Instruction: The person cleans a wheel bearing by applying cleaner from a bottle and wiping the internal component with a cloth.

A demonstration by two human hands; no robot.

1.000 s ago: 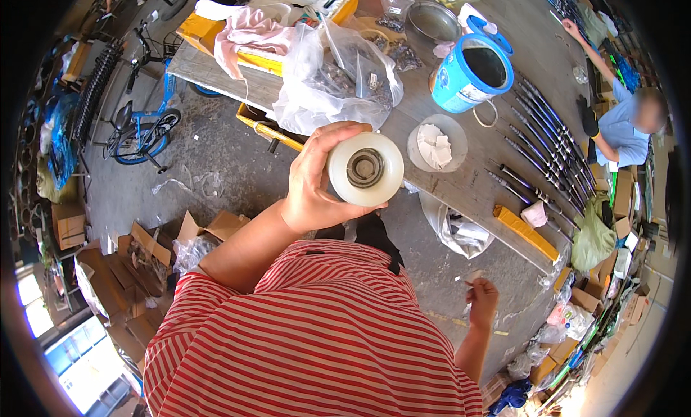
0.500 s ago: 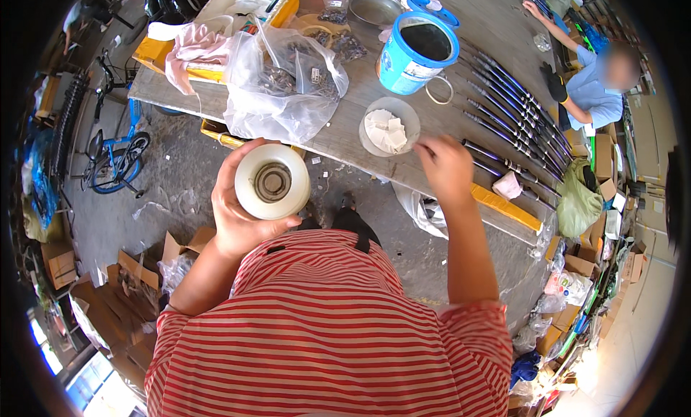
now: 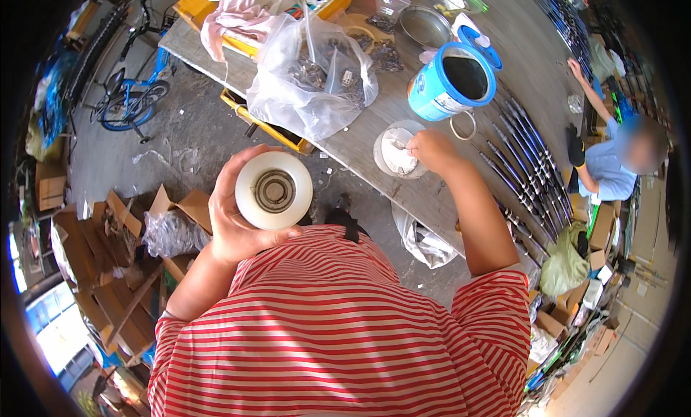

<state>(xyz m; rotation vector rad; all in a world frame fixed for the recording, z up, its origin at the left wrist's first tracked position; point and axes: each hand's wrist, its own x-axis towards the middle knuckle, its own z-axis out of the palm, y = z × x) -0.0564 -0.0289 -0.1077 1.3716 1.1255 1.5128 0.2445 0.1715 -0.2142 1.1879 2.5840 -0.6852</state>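
Observation:
My left hand (image 3: 230, 226) is wrapped round a thick white cylinder (image 3: 248, 201) with a darker, ringed centre, held in front of my body off the table's edge. My right hand (image 3: 436, 151) reaches over a shallow round tub (image 3: 384, 169) on the table. Its fingers are pinched together at several white flat pieces (image 3: 394, 154) inside the tub. What the fingertips hold, if anything, is too small to make out.
On the table (image 3: 345, 147) stand a blue bucket (image 3: 430, 93), a clear plastic bag (image 3: 295, 107), a metal pan (image 3: 432, 27) and several fishing rods (image 3: 529, 147). A co-worker (image 3: 612, 165) is at the right. Cardboard boxes (image 3: 108, 287) lie at the left.
My right hand has moved from beside the tub to the white pieces in it. My left hand keeps holding the cylinder. The view has turned, tilting the table.

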